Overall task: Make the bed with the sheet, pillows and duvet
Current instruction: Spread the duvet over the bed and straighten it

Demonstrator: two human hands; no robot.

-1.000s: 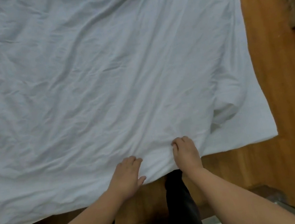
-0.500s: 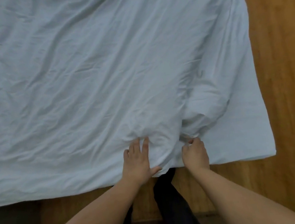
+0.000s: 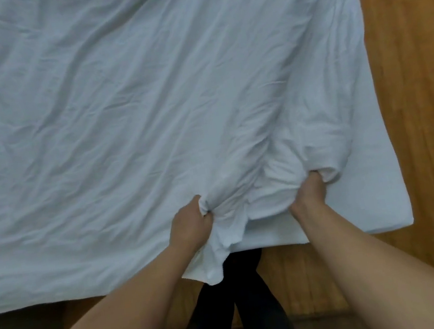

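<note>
Sheet: white sheet (image 3: pixel 146 104) spread wrinkled over most of the view, its near edge hanging toward me, its right part bunched into a rolled fold near my hands.
Bunched fold: thick rolled wad (image 3: pixel 316 147) just above my right hand, lying on the flatter white layer (image 3: pixel 376 197) under it, which runs out to the near right corner.
Left hand: my left hand (image 3: pixel 191 226) grips a pinch of sheet, fingers and thumb curled tight round a small knot of cloth at the top of my fist.
Left hand pose: back of the hand up, wrist straight, forearm reaching in from the lower left; a loose flap (image 3: pixel 208 266) of sheet hangs beside and below my wrist, over the edge.
Right hand: my right hand (image 3: pixel 310 193) is clamped on the bunched fold, fingers dug in under the roll and hidden by it, so I cannot see the fingertips.
Right hand pose: back of the hand up, forearm coming in from the lower right, roughly level with the left hand, the two near each other but not touching.
Between hands: cloth sags slack and creased between my two grips.
Legs: my dark trouser legs (image 3: pixel 248 313) stand below the sheet's edge, between my forearms.
Floor: wooden floor (image 3: pixel 416 80) runs along the right side and under my legs.
</note>
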